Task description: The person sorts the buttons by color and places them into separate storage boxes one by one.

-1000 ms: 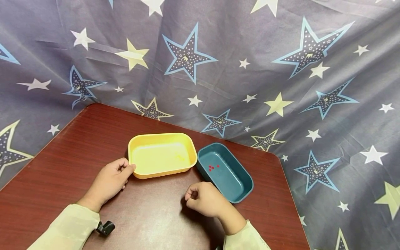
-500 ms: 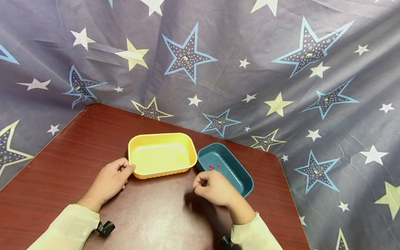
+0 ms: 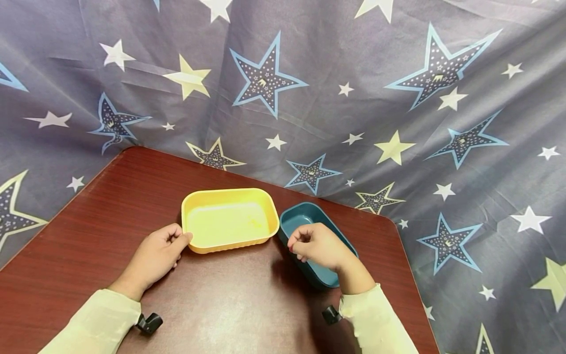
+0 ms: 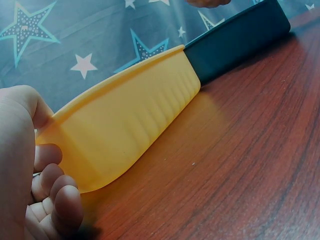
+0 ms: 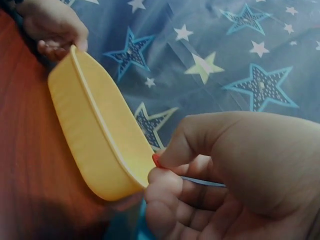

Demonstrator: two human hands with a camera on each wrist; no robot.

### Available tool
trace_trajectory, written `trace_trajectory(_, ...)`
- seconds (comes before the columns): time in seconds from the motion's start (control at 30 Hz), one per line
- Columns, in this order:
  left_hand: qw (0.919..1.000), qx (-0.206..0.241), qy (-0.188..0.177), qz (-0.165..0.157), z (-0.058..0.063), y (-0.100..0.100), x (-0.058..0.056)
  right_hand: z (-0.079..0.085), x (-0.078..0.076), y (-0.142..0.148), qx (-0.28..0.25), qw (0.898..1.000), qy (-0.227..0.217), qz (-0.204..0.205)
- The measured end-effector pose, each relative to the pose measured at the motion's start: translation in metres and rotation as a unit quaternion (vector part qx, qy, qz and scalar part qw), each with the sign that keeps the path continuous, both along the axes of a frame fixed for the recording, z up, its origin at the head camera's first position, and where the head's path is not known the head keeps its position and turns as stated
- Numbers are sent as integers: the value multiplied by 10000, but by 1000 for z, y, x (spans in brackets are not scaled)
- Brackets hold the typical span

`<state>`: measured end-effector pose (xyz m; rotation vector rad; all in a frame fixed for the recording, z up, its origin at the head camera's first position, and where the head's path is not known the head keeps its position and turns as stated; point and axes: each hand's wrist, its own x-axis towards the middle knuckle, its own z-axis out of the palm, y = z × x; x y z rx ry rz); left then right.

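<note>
In the head view my left hand (image 3: 155, 253) grips the front left corner of a yellow plastic tub (image 3: 230, 241), thumb over the rim. The left wrist view shows its other fingers curled by the tub's outer wall (image 4: 120, 130). My right hand (image 3: 320, 246) is above a dark teal tub (image 3: 327, 278). Its thumb and forefinger pinch a small red piece (image 5: 156, 160), a bit of which shows at the fingertips in the head view. The hand covers the part of the teal tub's floor where small red pieces lay earlier.
Both tubs stand close together on a reddish-brown wooden table (image 3: 212, 309), the teal one slanted to the right. Behind the table hangs a grey curtain (image 3: 318, 128) printed with stars. A black strap mount (image 3: 150, 323) sits at the left wrist.
My right hand has moved up and to the right, from the table in front of the tubs to over the teal tub. A red piece now shows in its fingertips. The left hand stays put.
</note>
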<state>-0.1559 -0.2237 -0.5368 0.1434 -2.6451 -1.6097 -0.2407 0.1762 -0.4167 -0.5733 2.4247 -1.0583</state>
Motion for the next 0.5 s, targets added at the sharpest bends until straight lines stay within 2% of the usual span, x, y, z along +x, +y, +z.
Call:
trace_trajectory(0.27,10000,-6,4,16,1,1,0,1,-26,14,-94,9994,-316,-138)
trace_trajectory(0.5,10000,7,21,42,-1,1,0,-9,-51,26,-141,9970,-695,-317)
